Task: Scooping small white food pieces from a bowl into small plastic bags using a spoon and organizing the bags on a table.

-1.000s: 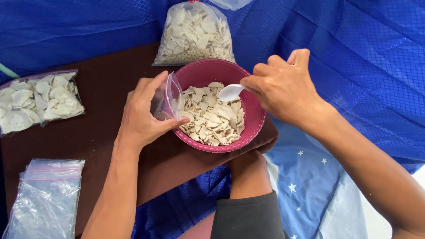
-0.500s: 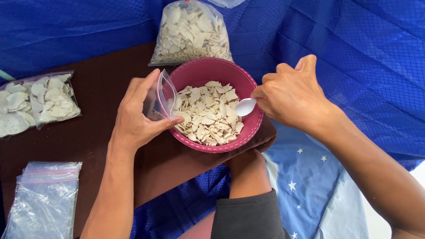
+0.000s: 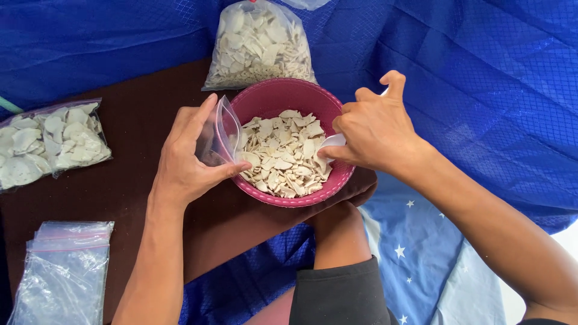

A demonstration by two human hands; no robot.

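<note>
A: Which packages can you see around the pink bowl?

B: You've got four lots, all clear plastic. A small empty zip bag sits at the bowl's left rim, pinched open in your left hand. A big bulging bag of pale chips lies just behind the bowl, touching its far rim. A flatter filled bag of the same chips is well off to the bowl's left. A stack of empty zip bags lies left of the bowl and nearer you.
</note>
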